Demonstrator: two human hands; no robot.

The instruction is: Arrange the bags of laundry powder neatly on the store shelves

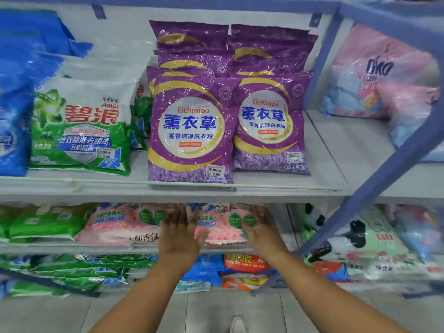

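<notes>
Pink laundry powder bag (222, 227) on middle shelf (72, 247), between both open hands.

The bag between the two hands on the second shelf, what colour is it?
Mostly pink, with green round badges and some blue at the top; the bag shows in the head view.

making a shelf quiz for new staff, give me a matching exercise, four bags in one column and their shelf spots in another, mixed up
Things:
1. purple plastic lavender bag
2. green and white plastic Ariel bag
3. pink plastic bag between both hands
4. orange plastic bag

Places:
A. lowest shelf
B. upper shelf, left of centre
C. upper shelf, centre front
D. middle shelf

Pairs: 1-C, 2-B, 3-D, 4-A
</notes>
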